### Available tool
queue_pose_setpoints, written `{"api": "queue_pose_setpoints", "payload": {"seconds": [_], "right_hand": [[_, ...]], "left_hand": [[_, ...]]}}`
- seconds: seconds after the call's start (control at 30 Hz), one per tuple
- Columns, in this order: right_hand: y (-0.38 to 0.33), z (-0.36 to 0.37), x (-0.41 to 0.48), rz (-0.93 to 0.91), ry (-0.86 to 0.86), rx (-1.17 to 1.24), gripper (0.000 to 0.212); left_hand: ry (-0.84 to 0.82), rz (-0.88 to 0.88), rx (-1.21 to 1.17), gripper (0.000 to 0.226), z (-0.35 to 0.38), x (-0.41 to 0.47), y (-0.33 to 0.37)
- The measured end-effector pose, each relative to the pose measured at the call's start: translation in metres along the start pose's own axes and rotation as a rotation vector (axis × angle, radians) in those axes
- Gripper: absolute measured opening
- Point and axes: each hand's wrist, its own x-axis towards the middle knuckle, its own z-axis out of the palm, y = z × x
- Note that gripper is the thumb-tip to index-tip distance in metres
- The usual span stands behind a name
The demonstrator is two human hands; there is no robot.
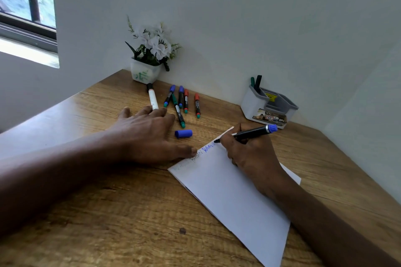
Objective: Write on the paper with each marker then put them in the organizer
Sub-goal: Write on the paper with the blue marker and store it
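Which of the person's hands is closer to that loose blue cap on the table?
Left. The left hand lies flat just beside the blue cap; the right hand, holding the marker, is farther off on the paper.

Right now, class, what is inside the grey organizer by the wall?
The organizer holds two markers in its left compartment: a green marker and a dark marker. A yellow sticker shows beside them. Its walls hide their lower parts and the compartment floors.

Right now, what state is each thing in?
White paper sheet: flat, partly written.
Blue-ended black marker: uncapped, tip on paper, in right hand.
Blue plastic cap: off, on wooden desk.
Grey plastic organizer: upright, two markers inside.
Six other markers: lying capped.
Left hand: flat on desk.
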Motion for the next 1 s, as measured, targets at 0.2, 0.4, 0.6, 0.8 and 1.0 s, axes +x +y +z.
{"api": "queue_pose_setpoints", "payload": {"seconds": [0.2, 0.4, 0.6, 0.8, 1.0], "right_hand": [[-0.003, -0.001, 0.001, 0.043, 0.003, 0.038, 0.021], [-0.005, -0.002, -0.001, 0.055, -0.033, 0.019, 0.015], [-0.008, -0.001, -0.001, 0.09, 0.012, 0.031, 0.015], [-0.008, -0.005, -0.003, 0.16, 0.045, 0.245, 0.018], [-0.007, -0.016, 0.0, 0.159, -0.04, 0.575, 0.009]], "left_hand": [[0.0, 0.002, -0.006, 0.109, 0.0, -0.001, 0.0], [-0.012, -0.005, -0.002, 0.11, -0.001, 0.001, 0.0], [-0.017, -0.007, -0.005, 0.11, 0.0, 0.002, -0.001], [-0.001, 0.011, -0.034, 0.109, -0.001, 0.001, -0.001], [0.062, 0.06, -0.066, 0.113, 0.0, 0.0, -0.006]]}}
